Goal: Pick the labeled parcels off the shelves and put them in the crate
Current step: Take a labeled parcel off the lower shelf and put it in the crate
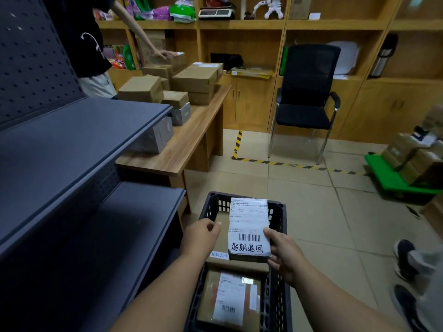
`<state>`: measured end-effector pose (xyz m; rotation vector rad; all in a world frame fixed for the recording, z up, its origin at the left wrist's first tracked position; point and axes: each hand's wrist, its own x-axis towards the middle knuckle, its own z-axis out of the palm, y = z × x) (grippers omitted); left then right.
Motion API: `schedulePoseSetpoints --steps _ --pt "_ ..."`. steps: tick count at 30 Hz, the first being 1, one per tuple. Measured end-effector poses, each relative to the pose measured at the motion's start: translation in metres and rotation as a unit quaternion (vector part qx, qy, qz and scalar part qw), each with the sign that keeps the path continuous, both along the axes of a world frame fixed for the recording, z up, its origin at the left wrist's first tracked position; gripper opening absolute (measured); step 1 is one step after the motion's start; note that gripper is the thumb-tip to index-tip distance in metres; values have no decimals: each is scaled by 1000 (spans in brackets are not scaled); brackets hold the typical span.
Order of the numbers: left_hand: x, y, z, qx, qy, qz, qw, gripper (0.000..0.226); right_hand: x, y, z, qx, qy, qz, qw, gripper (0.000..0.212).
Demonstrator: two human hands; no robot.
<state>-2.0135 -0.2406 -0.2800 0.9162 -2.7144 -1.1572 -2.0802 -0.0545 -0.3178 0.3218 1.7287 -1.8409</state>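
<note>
Black plastic, slotted at the sides, forms the crate standing on the tiled floor just beside the dark grey shelves. Over its far end both hands hold a small parcel whose white label carries a barcode and four handwritten characters. The right hand pinches the parcel's right edge, thumb on top of the label and fingers curled beneath. The left hand has its fingers curled at the left edge of a brown parcel lying directly under the labelled one; whether it truly grips that edge cannot be told. Nearer in the crate lies another brown parcel, label up, flat on the bottom. Beyond the shelves a wooden worktop bears a heap of cardboard boxes, and another person's hand rests on the farthest one. A black chair stands against the wooden wall shelving.
</note>
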Motion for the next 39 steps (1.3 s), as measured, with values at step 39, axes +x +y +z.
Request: schedulePoseSetpoints --steps 39 --pt "-180 -74 -258 383 -20 174 907 8 -153 -129 -225 94 -88 -45 991 15"
